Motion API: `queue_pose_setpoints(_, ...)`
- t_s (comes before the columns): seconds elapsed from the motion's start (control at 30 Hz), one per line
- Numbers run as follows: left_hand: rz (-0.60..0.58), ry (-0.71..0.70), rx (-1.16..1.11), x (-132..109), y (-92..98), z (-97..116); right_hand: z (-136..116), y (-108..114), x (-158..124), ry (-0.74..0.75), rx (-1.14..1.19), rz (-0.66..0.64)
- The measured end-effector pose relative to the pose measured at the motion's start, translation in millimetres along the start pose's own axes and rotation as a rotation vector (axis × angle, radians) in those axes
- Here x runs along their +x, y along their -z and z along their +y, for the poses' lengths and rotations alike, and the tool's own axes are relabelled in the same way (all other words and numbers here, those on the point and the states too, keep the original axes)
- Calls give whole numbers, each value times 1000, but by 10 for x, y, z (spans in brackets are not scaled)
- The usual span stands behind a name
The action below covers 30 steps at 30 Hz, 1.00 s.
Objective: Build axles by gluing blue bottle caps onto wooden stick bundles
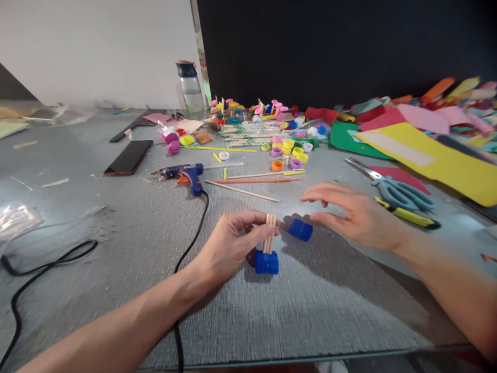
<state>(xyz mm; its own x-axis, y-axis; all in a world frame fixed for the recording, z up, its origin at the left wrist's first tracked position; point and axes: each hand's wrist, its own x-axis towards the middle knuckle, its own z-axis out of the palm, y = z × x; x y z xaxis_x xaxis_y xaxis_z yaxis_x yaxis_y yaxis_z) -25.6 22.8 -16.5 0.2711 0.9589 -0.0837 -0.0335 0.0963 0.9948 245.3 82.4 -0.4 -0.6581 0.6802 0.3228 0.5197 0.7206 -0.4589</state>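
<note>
Between the thumb and fingers of my left hand [238,235] are several short wooden sticks [268,238], held side by side and upright. Their lower ends meet a blue piece [266,262] that looks like bottle caps joined end to end, lying on its side. A second blue cap piece [301,229] lies on the table just beyond, apart from the first. My right hand [349,212] hovers to the right of that second piece, fingers apart and nothing in them.
A blue glue gun [190,173] lies left of centre, its black cord [194,233] running toward me. Scissors [392,186] and a yellow cutter [411,215] lie at right. Behind are loose sticks [256,181], coloured caps [287,150], a phone [129,157], a bottle [190,90] and coloured sheets [438,160].
</note>
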Motion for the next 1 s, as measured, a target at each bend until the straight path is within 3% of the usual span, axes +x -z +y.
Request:
queue_pose_setpoints(0.23,-15,6,-3,-3,11,-2,-71,-26,-61,156,-37,-273)
queue_pose_setpoints(0.37,-29,40,-22,-9,6,3,-174,-20,-43,74,107,-138)
queue_pose_setpoints(0.47,-31,51,-32,-6,1,11,-230,-23,-81,-94,541,25)
queue_pose_setpoints(0.57,-43,61,-25,0,-9,22,-254,-67,-103,-204,904,18)
queue_pose_setpoints(0.67,-69,79,-41,-11,-24,27,-259,-120,-88,-246,993,-25)
queue_pose_setpoints(1.0,-90,74,-152,-63,-105,35,-220,-207,-94,-312,1092,56)
